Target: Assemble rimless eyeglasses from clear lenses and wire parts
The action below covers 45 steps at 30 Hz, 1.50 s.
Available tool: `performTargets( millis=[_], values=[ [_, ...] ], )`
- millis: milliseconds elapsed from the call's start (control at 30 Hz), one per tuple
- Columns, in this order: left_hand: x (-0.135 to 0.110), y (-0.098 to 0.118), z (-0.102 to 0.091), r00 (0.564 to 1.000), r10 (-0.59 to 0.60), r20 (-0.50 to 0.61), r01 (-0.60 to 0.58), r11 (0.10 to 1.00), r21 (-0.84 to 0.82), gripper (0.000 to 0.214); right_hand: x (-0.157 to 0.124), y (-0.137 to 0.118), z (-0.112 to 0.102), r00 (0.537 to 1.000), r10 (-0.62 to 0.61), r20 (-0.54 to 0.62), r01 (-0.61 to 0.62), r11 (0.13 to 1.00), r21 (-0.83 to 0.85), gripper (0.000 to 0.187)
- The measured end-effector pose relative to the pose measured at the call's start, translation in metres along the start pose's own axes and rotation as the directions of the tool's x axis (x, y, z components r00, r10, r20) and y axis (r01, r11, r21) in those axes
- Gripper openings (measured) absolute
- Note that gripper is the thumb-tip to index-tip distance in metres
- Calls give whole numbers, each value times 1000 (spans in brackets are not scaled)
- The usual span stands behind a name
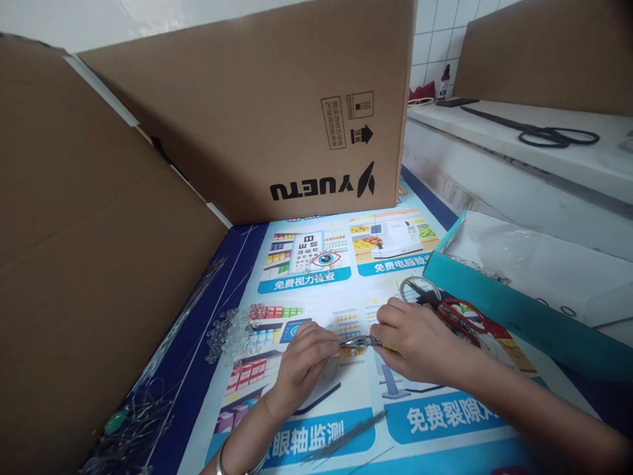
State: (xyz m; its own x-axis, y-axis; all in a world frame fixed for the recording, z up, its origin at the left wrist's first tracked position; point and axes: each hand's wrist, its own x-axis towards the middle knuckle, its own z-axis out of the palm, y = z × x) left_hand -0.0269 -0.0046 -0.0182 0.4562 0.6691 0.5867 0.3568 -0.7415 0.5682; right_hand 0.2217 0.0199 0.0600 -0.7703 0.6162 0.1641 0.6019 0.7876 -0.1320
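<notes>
Pliers (357, 342) | right grip (418, 338): closed round them | left grip (302, 359): pinched at their tip, contents unclear | step: apparently plier-work | next move: calls for steady alignment

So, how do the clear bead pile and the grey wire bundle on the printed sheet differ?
The clear bead pile is small, roundish pieces; the grey wire bundle is thin, straight strands. The bead pile spreads loosely, while the wire bundle is narrow and roughly aligned. The bead pile sits left of the left hand; the wire bundle lies nearer the camera. Both rest on the printed sheet.
</notes>
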Motion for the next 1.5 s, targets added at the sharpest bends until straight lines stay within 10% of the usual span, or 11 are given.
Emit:
performTargets(
  millis=[633,967,1200,1333,1433,1500],
  values=[
    [7,9,-2,997,49,58,-47,998,-30,19,-2,6,9,999,-36,-14,37,996,78,15],
    [9,11,2,963,-268,41,271,952,-142,12,-1,15,15,990,137,-35,-126,968,218,30],
    [11,20,3,858,-509,-62,470,829,-304,5,3,7,21,962,273,18,-261,899,351,40],
    [10,18,1,804,-528,-273,454,843,-290,6,2,-3,19,925,346,157,-350,615,706,30],
    [7,15,1,793,-503,-343,425,861,-279,8,-1,-19,24,893,229,388,-402,18,915,34],
    [6,15,2,797,-489,-354,415,870,-266,8,-3,-32,29,881,131,454,-421,-220,880,35]
  ],
)
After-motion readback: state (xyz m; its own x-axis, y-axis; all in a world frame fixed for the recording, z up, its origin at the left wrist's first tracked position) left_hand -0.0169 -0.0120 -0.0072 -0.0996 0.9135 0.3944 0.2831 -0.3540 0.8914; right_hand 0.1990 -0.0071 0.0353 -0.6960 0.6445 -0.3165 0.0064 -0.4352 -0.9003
